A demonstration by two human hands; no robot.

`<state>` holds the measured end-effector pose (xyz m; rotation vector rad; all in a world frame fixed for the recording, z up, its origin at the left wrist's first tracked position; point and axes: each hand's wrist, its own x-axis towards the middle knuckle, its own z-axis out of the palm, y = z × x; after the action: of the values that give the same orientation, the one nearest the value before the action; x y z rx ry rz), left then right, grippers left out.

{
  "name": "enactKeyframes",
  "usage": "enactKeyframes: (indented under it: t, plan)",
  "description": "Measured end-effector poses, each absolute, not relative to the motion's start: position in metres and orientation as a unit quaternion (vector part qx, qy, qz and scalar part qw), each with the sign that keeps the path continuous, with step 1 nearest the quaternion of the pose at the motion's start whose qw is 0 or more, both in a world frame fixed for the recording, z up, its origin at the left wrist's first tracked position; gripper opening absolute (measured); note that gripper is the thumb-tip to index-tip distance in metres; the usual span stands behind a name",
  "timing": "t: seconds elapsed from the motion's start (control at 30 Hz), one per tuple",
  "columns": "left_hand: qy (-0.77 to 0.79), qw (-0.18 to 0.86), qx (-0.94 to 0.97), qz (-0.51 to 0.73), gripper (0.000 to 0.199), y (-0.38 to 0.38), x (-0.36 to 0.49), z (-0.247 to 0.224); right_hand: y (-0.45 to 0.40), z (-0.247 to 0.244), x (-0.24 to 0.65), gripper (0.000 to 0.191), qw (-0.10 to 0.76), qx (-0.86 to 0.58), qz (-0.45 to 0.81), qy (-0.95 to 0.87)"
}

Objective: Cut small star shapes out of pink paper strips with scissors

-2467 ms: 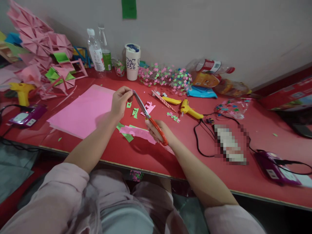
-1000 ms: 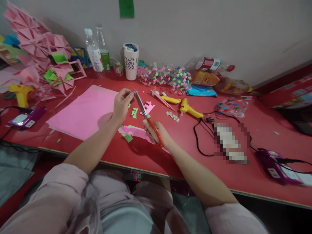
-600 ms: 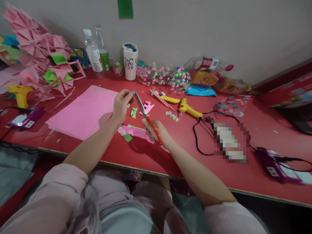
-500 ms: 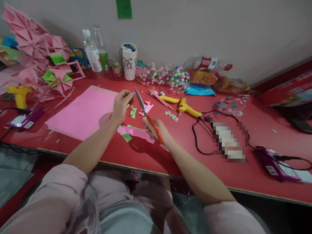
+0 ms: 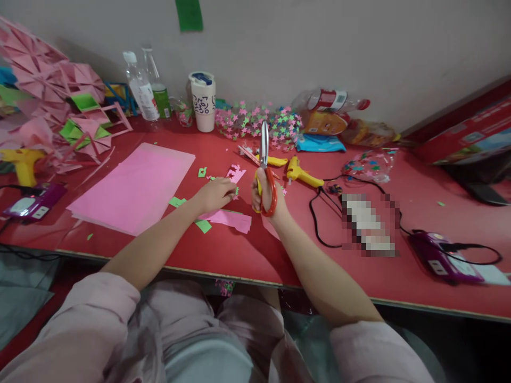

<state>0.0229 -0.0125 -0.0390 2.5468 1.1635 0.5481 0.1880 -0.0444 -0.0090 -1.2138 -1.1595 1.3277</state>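
Observation:
My right hand (image 5: 268, 198) holds the red-handled scissors (image 5: 264, 146) upright, with their blades together and pointing away from me. My left hand (image 5: 217, 194) is low over the red table, its fingertips beside small green and pink bits. Whether those fingers grip a piece is too small to tell. Just beyond them lies a pink cut-out scrap (image 5: 236, 173), and nearer me are pink strips (image 5: 233, 219) over a green strip (image 5: 203, 226). A stack of pink paper (image 5: 133, 186) lies to the left.
Behind stand a white cup (image 5: 205, 103), bottles (image 5: 144, 101) and a star-filled clear bottle (image 5: 255, 121). A yellow glue gun (image 5: 303, 174) with a black cord lies right. Purple power strips (image 5: 445, 258) and pink paper models (image 5: 38, 69) are at the sides.
My left hand has come down toward the table and slightly right. My right hand has moved right and up, turning the scissors from a leftward slant to upright. The view has shifted slightly.

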Motion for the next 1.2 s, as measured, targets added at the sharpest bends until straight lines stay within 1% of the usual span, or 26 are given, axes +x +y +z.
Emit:
enactKeyframes:
  t: [0.1,0.23,0.3,0.37,0.43,0.47,0.53,0.63,0.73,0.83,0.87,0.9,0.93,0.97,1.0,1.03,1.13,1.2]
  plan:
    - [0.415,0.109,0.89,0.156,0.024,-0.012,0.025,-0.044,-0.049,-0.008,0.184,0.043,0.464,-0.509,0.537,-0.488]
    - [0.438,0.093,0.879,0.163,0.025,-0.01,0.024,-0.044,-0.051,-0.008,0.182,0.042,0.455,-0.505,0.525,-0.513]
    - [0.461,0.104,0.861,0.187,0.024,-0.009,0.022,-0.042,-0.051,-0.009,0.183,0.043,0.455,-0.501,0.527,-0.514]
    - [0.482,0.135,0.831,0.241,0.022,-0.006,0.019,-0.042,-0.05,-0.009,0.183,0.043,0.463,-0.494,0.531,-0.51]
    - [0.486,0.173,0.803,0.299,0.024,-0.003,0.016,-0.042,-0.05,-0.009,0.183,0.042,0.47,-0.492,0.534,-0.503]
    - [0.478,0.18,0.802,0.308,0.027,-0.002,0.014,-0.044,-0.049,-0.009,0.183,0.042,0.47,-0.495,0.534,-0.499]
    - [0.478,0.17,0.818,0.272,0.03,0.002,0.012,-0.047,-0.049,-0.009,0.182,0.043,0.466,-0.505,0.533,-0.495]
    - [0.517,0.113,0.823,0.207,0.031,0.007,0.008,-0.05,-0.048,-0.009,0.181,0.044,0.462,-0.513,0.526,-0.497]
    - [0.563,0.069,0.8,0.193,0.033,0.011,0.001,-0.048,-0.049,-0.009,0.181,0.044,0.463,-0.512,0.524,-0.5]
    - [0.606,0.06,0.772,0.184,0.03,0.011,-0.006,-0.038,-0.05,-0.008,0.18,0.044,0.462,-0.51,0.529,-0.496]
    - [0.601,0.073,0.772,0.193,0.029,0.009,-0.007,-0.033,-0.05,-0.008,0.18,0.045,0.462,-0.509,0.531,-0.495]
    - [0.574,0.111,0.786,0.202,0.03,0.006,-0.007,-0.028,-0.05,-0.008,0.18,0.045,0.463,-0.508,0.531,-0.496]
    - [0.529,0.178,0.805,0.201,0.031,0.001,-0.007,-0.022,-0.05,-0.008,0.18,0.045,0.465,-0.507,0.529,-0.497]
    - [0.482,0.256,0.821,0.169,0.032,-0.004,-0.005,-0.016,-0.05,-0.009,0.18,0.045,0.465,-0.508,0.525,-0.499]
    - [0.435,0.312,0.836,0.116,0.031,-0.009,-0.003,-0.011,-0.049,-0.009,0.18,0.045,0.465,-0.51,0.521,-0.502]
    - [0.397,0.335,0.852,0.065,0.031,-0.014,-0.001,-0.007,-0.049,-0.01,0.18,0.045,0.464,-0.512,0.517,-0.504]
    - [0.373,0.296,0.879,-0.029,0.029,-0.023,0.005,-0.002,-0.047,-0.012,0.181,0.046,0.458,-0.52,0.518,-0.501]
    - [0.379,0.284,0.879,-0.061,0.028,-0.024,0.006,-0.003,-0.047,-0.012,0.181,0.046,0.455,-0.521,0.528,-0.493]
